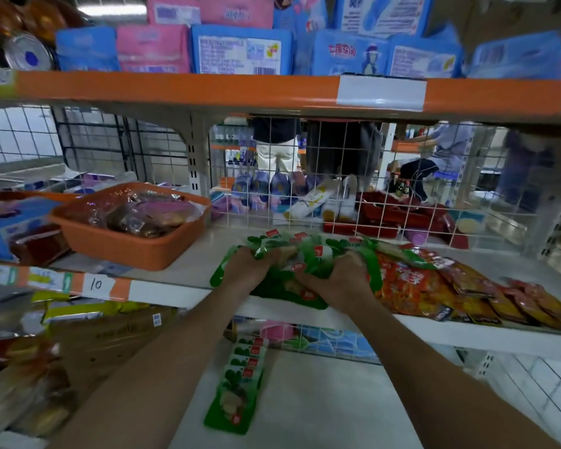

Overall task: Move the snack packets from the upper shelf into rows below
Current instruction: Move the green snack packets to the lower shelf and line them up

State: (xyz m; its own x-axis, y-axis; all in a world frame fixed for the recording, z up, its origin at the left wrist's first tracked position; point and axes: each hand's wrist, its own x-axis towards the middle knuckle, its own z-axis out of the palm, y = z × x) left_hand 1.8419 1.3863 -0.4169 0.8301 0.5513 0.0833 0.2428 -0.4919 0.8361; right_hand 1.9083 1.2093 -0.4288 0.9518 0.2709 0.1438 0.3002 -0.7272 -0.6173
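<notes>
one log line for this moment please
stage: pickup | left hand: grips green packets | right hand: grips same bunch | lower shelf: one row of green packets laid | red packets: right of bunch

Bare shelf (321, 400) lies open at lower centre, right of a row of green packets (237, 390). Above, an orange basket (127, 244) at left, red packets (412, 286) at right and a wire grid (305, 196) behind close the space in.
</notes>
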